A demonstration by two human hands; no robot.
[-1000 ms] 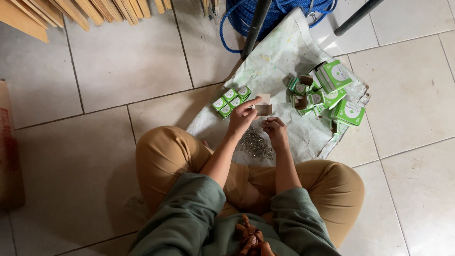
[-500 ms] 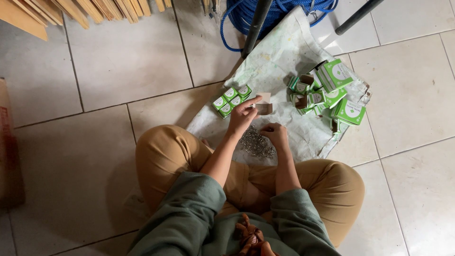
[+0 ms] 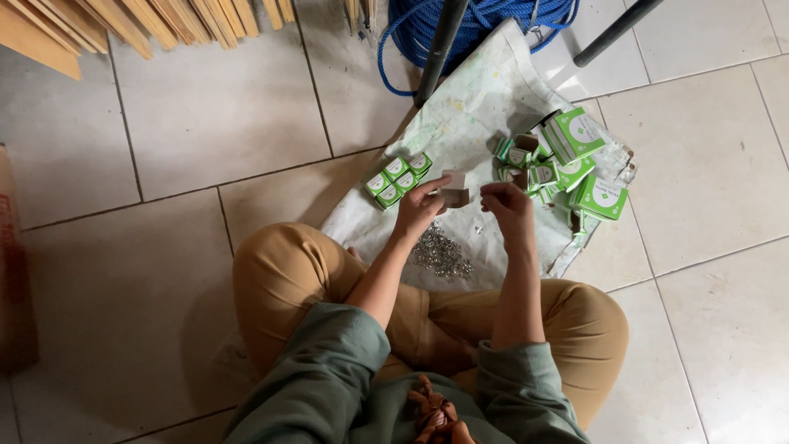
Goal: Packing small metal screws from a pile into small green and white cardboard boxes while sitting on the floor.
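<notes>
Sheet (image 3: 485,107) on floor; box row (image 3: 399,178) left, box heap (image 3: 575,164) right (metal bits (image 3: 441,253) between, nearer knees).

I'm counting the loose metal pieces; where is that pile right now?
In the head view, the pile of small metal pieces lies on the white sheet just before the person's knees, below the left hand holding a small open box.

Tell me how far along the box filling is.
Done: a neat row of closed green boxes beside the left hand. In hand: that hand holds a small open box; the right hand is pinched beside it. Left: a pile of small metal pieces and jumbled open boxes.
</notes>
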